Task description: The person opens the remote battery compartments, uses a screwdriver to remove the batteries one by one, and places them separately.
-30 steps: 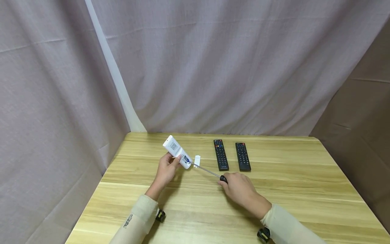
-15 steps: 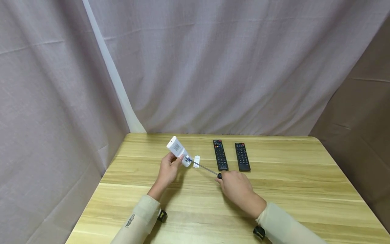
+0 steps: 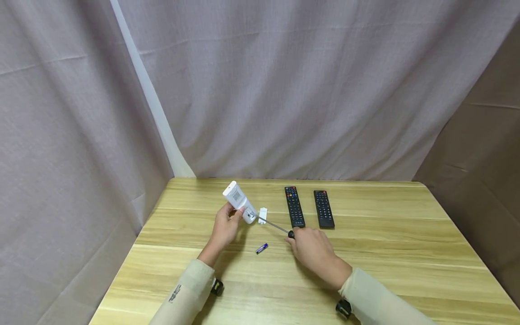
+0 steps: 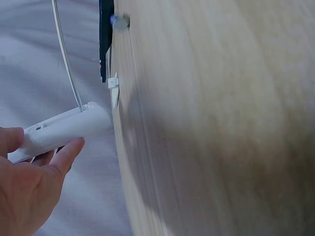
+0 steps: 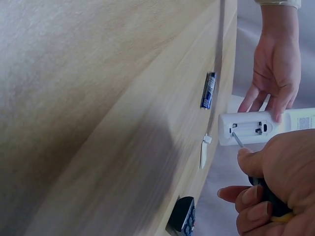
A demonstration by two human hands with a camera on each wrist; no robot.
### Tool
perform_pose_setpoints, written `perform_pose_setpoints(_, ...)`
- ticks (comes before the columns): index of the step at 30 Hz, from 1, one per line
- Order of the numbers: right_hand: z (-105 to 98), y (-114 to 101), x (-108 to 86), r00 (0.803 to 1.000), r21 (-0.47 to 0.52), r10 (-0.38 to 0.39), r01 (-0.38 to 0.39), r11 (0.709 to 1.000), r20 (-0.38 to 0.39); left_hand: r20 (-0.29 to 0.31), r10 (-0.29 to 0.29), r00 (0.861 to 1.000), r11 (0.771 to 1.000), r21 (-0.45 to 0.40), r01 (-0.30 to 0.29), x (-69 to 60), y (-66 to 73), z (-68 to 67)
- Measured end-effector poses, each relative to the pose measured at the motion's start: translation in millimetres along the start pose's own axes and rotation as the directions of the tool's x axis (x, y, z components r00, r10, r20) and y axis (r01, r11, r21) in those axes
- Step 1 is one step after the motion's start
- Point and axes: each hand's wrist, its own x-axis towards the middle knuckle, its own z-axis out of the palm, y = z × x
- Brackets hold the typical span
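My left hand [image 3: 226,223] holds a white remote control [image 3: 235,194] tilted above the table, back side up, thumb on top. Its battery compartment [image 5: 248,129] is uncovered, and no battery shows inside in the right wrist view. A screwdriver [image 3: 274,225] is gripped by its black handle in my right hand [image 3: 317,250]. Its shaft reaches left, with the tip at the compartment's end. On the wood below lies a blue and silver battery [image 3: 262,248], between the two hands. The white battery cover [image 3: 263,215] rests on the table just right of the remote.
Two black remote controls lie face up behind my right hand: a longer one [image 3: 294,206] with coloured buttons and a second one [image 3: 323,208] to its right. The wooden table [image 3: 406,234] ends at grey curtains [image 3: 284,90] at the back and sides.
The battery has come out of the white remote's compartment and now lies on the table. Both the remote's angle and the screwdriver have shifted slightly; my right hand has moved a little left.
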Motion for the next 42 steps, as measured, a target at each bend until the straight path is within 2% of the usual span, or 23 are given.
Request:
perform_pose_setpoints(7, 4, 6, -1.0, 1.000, 0.026, -0.007, 0.008, 1.000, -0.018, -0.002, 0.000, 1.000, 1.000, 0.027, 0.000, -0.8, 2.2, 0.3)
perform_pose_setpoints(14, 5, 9, -1.1, 1.000, 0.026, -0.010, 0.010, 1.000, -0.021, -0.037, -0.011, 0.999, 0.999, 0.040, 0.013, -0.5, 8.4, 3.6)
perform_pose_setpoints(19, 5, 8, -2.2, 1.000, 0.051, 0.005, -0.005, 0.999, -0.008, -0.126, -0.035, 0.991, 0.997, 0.057, 0.042, 3.1, 7.3, 1.2)
perform_pose_setpoints(22, 4, 10, -2.9, 1.000, 0.066, 0.017, -0.017, 0.998, 0.001, -0.162, -0.060, 0.985, 0.998, 0.007, 0.062, 4.7, 5.9, -2.9)
perform_pose_setpoints(26, 2, 16, -4.1, 0.999, 0.075, 0.036, -0.037, 0.997, 0.013, -0.153, -0.091, 0.984, 0.993, -0.090, 0.078, 5.0, 4.5, -7.3)
perform_pose_setpoints(31, 1, 23, -5.6, 0.999, 0.074, 0.032, -0.031, 0.997, -0.014, -0.150, -0.063, 0.987, 0.989, -0.143, 0.041, 6.7, 3.3, -9.4)
perform_pose_setpoints(37, 3, 26, -10.2, 1.000, 0.095, 0.025, -0.026, 0.995, 0.006, -0.106, -0.120, 0.987, 0.979, -0.178, 0.100, 5.6, 5.5, -10.7)
perform_pose_setpoints(42, 6, 30, -12.8, 1.000, 0.104, 0.020, -0.018, 0.994, -0.014, -0.080, -0.131, 0.988, 0.970, -0.217, 0.111, 6.2, 4.5, -10.7)
